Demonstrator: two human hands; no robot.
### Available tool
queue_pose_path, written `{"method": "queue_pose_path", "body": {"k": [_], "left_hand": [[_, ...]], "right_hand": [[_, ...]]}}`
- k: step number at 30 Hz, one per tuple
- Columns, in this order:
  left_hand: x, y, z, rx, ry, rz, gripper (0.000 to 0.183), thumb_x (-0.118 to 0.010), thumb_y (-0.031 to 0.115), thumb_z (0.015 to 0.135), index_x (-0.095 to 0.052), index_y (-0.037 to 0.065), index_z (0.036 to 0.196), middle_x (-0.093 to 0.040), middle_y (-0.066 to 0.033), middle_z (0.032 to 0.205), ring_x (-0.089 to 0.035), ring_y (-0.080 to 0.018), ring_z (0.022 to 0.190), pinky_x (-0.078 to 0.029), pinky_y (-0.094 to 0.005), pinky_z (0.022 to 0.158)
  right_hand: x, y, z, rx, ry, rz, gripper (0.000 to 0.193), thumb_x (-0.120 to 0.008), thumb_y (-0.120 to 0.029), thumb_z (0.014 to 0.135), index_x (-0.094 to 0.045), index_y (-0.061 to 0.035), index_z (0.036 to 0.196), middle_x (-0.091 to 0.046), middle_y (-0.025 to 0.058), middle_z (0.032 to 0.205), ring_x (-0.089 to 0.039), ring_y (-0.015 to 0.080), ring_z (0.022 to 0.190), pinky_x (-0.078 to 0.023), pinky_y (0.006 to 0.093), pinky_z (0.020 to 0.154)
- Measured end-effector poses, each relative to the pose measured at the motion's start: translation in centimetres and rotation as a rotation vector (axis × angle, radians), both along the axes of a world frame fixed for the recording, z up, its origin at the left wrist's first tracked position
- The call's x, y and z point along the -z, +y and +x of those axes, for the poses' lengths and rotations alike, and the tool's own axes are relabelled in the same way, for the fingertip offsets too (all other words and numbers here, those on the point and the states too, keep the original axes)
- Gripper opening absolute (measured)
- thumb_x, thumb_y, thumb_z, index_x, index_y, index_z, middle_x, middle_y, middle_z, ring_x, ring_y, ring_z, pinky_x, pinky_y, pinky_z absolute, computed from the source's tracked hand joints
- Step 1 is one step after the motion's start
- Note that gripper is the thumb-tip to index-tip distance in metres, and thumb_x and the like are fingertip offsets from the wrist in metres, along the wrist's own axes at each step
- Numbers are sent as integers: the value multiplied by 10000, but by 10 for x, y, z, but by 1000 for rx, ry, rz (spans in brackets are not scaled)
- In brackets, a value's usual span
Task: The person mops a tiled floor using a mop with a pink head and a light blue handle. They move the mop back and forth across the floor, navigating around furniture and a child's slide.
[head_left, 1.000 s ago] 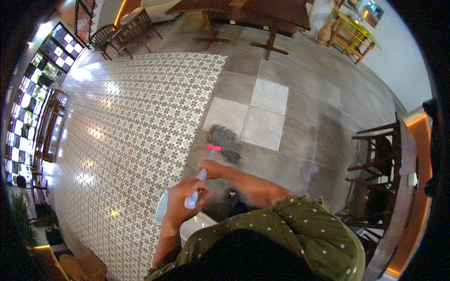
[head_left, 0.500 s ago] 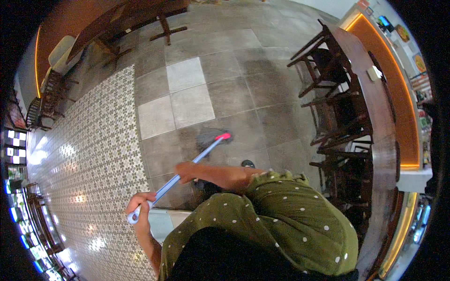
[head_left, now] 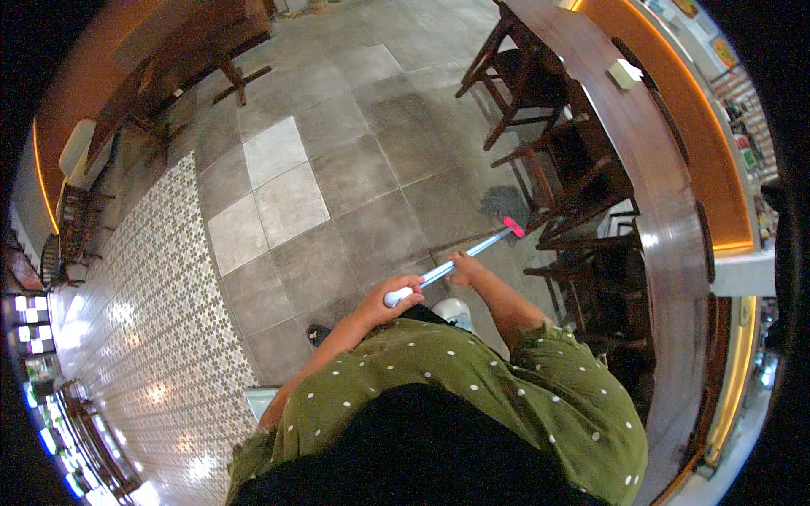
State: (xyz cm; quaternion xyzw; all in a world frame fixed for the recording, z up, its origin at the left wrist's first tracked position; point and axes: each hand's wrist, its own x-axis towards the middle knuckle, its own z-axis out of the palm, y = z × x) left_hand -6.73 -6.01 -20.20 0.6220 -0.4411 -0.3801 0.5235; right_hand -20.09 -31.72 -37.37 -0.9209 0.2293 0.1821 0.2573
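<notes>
Both my hands grip the pale blue pole of a mop [head_left: 439, 273]. My left hand [head_left: 395, 298] is closed around it near its white top end. Farther down the pole, my right hand [head_left: 463, 270] is wrapped around it. A pink-red joint links the pole to a grey, shaggy mop head [head_left: 504, 204], which lies on the floor beside the dark chairs at the right. The pole slants down from near my waist toward the far right.
Along the right runs a long wooden table [head_left: 666, 211] with several dark chairs [head_left: 582, 160] at its near side and a small tissue box [head_left: 625, 74] on top. Grey tiles [head_left: 337, 261] meet patterned tiles [head_left: 152, 295] on the left. Another table [head_left: 236, 80] stands far left.
The mop head has swept right, from mid-floor to beside the chairs. Both my hands have moved right with the pole, and my view has shifted toward the table.
</notes>
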Motion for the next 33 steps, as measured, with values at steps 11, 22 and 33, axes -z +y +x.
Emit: {"method": "queue_pose_path", "body": {"k": [11, 22, 33], "left_hand": [[-80, 85, 22, -310, 71, 131, 234, -728, 240, 886, -655, 55, 1008, -688, -40, 1049, -607, -122, 936, -478, -292, 817], [-229, 220, 48, -627, -284, 339, 162, -776, 148, 795, -659, 66, 872, -715, -87, 999, -662, -231, 942, -497, -350, 849], [-219, 284, 102, -658, -195, 235, 85, -723, 63, 830, -666, 59, 892, -703, -133, 970, -683, -226, 909, -523, -371, 827]], "right_hand": [[-18, 70, 82, -360, -294, 204, 229, -693, -154, 721, -705, -86, 939, -680, 184, 902, -635, 378, 955, -507, 451, 845], [-71, 283, 200, -597, -652, 623, 215, -672, -89, 680, -647, -86, 893, -633, 130, 854, -608, 357, 900, -463, 451, 800], [-59, 403, 299, -745, -729, 842, 130, -648, -59, 726, -627, -55, 854, -651, 117, 826, -630, 309, 800, -488, 413, 719]]}}
